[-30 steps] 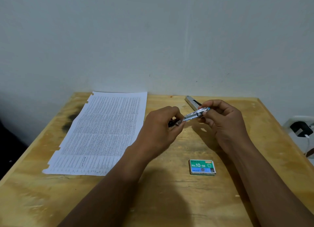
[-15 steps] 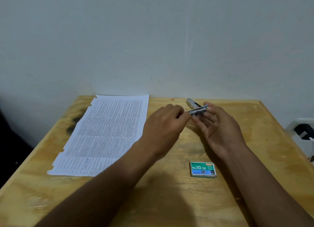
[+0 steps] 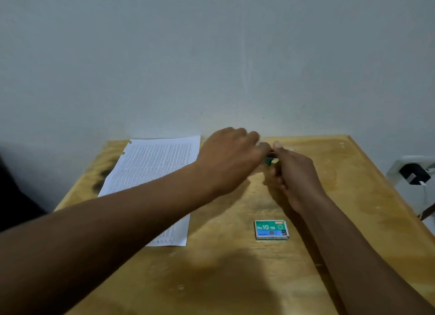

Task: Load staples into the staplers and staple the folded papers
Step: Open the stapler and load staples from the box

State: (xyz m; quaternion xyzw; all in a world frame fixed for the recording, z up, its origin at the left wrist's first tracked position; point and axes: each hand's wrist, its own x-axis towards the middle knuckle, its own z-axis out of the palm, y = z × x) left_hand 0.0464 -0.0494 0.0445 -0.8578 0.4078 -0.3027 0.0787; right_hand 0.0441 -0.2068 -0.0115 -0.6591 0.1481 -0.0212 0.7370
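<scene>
Both hands met near the far edge of the pale, scuffed wooden table (image 3: 353,197), fingers drawn together around a small object of which only a sliver of teal and a dark metallic glint (image 3: 269,158) showed between them; this was judged to be one of the staplers, though its form was blurred and mostly hidden. The left hand (image 3: 229,160) reached in knuckles up, its fingers curled over the object from the left; the right hand (image 3: 295,180) came in from the right, thumb raised on top, fingers tucked beneath; whether either hand truly clamped the object or merely touched it could not be told. The printed white paper sheets (image 3: 155,166), lying flat and not visibly folded, sat just left of the left hand and passed under the left forearm; the small green-and-blue cardboard staple box marked No.10-1M (image 3: 271,230) lay closed, nearer the body than both hands and beside the right forearm, touched by neither. A white wall socket with a black plug (image 3: 414,173) stood off the table, well right of the right hand. The step in hand was judged to be the loading stage, with the hands working at a stapler; no sheet appeared stapled. The next move would likely call for a secure two-handed hold, an opened magazine, and a strip taken from the box.
</scene>
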